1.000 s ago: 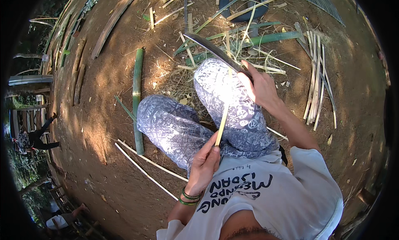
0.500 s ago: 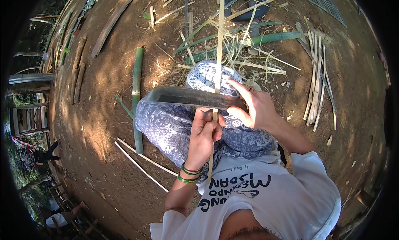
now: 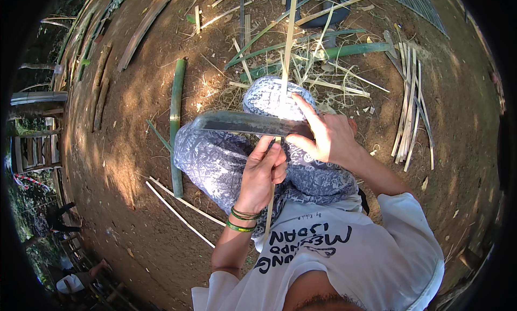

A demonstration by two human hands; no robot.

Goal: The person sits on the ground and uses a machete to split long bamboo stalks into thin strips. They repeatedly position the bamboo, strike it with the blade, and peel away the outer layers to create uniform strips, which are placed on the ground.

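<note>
Fingers of the left hand (image 3: 264,168) are curled tight around a thin bamboo strip (image 3: 288,47), just below the long dark blade (image 3: 245,122), wrist bent upward and ringed by green bands. Left of the blade, a green bamboo pole (image 3: 176,122) lies on bare dirt with open ground around it. The blade lies crosswise over the patterned knees, the pale strip running straight up past it. At the blade's right end, the right hand (image 3: 323,136) grips its handle, forefinger stretched out.
</note>
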